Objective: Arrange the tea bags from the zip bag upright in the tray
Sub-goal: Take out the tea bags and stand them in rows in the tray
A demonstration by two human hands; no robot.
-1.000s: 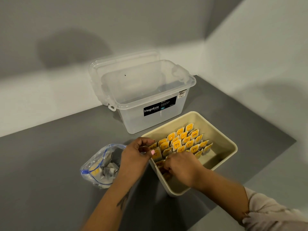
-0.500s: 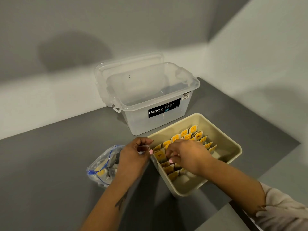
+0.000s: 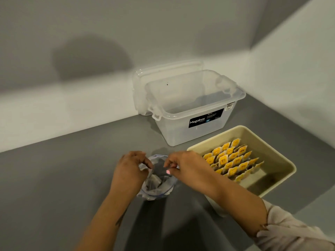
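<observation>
A clear zip bag (image 3: 157, 185) with a blue seal stands on the grey table, its mouth held apart. My left hand (image 3: 129, 170) pinches the bag's left edge and my right hand (image 3: 184, 166) pinches its right edge. A few pale tea bags lie inside the bag. To the right, a beige tray (image 3: 277, 161) holds several tea bags (image 3: 233, 160) with yellow tags, standing upright in rows along its left side. The tray's right part shows bare floor.
A clear lidded storage box (image 3: 192, 109) labelled Megabox stands open behind the tray, against the wall corner. White walls bound the grey table (image 3: 54, 187) at the back and right.
Both hands have left the tray and moved left to the zip bag, which they now hold apart at its mouth. The view has shifted left.
</observation>
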